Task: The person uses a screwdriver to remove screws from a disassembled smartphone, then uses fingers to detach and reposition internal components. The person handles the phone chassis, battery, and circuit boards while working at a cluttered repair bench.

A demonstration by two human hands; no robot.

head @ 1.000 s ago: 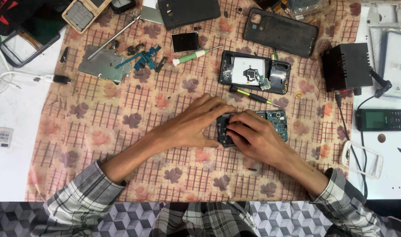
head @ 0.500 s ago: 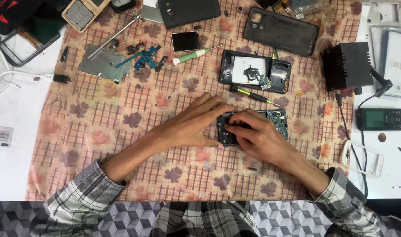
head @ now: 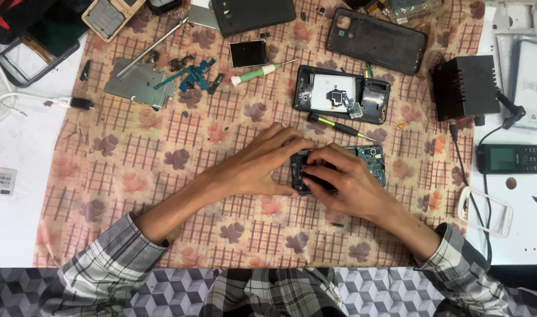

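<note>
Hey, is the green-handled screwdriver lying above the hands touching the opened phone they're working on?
Apart. The head view shows floral cloth between the green-handled screwdriver and the opened phone under both hands; its tip ends just above the phone's top edge.

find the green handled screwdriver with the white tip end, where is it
In the head view the green-and-white screwdriver lies on the floral cloth above the hands, just below the small dark screen and left of the opened phone frame.

Left hand (head: 262, 167) and right hand (head: 344, 182) on opened phone (head: 371, 161), grip seemingly pinching, floral cloth (head: 133, 152)
</note>
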